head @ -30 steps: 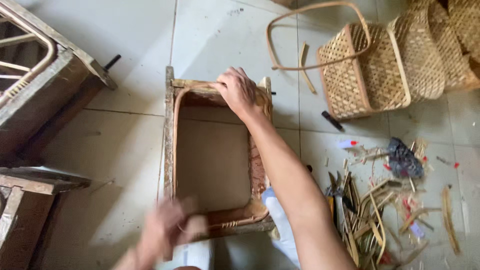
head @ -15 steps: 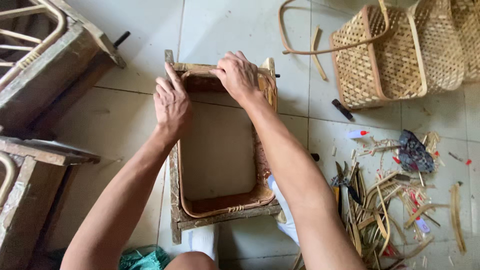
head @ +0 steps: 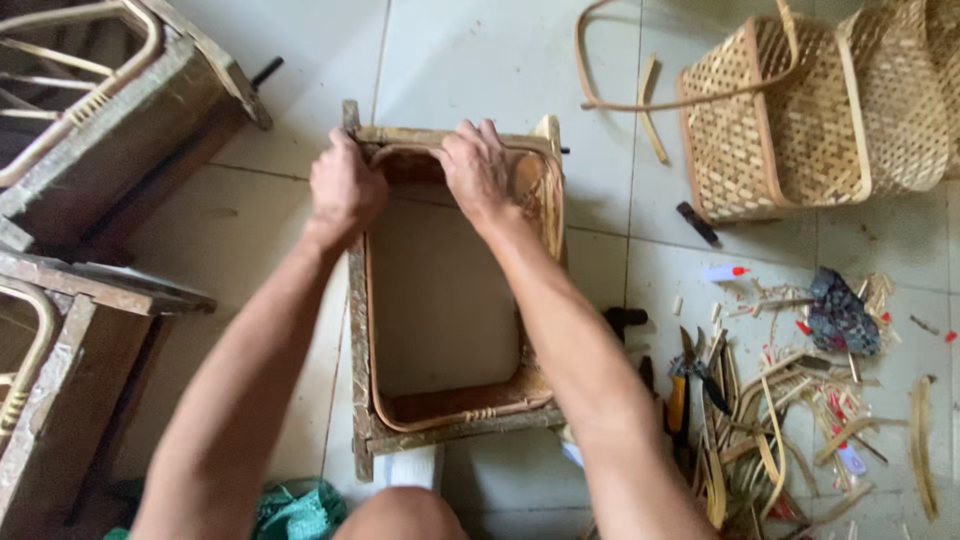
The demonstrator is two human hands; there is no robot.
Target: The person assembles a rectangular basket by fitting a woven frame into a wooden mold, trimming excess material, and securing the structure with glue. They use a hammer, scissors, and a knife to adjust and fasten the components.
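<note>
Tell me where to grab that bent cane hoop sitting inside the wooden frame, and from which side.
Grip the cane hoop on its long straight sides, coming from above with a hand on each. It lies flat, seated inside the wooden frame, so only its top edge is open to fingers. The corners curve tightly and the near end carries a binding, so they probably offer poorer purchase. Both the left hand and right hand now press at the far end.

A rectangular wooden frame lies flat on the tiled floor, weathered and grey-brown, its long sides running away from the person. A bent cane rim sits inside it, following the inner edge with rounded corners, orange-tan and bound with a short wrap at the near side. Its far edge is partly hidden, perhaps lifted slightly above the frame.
</note>
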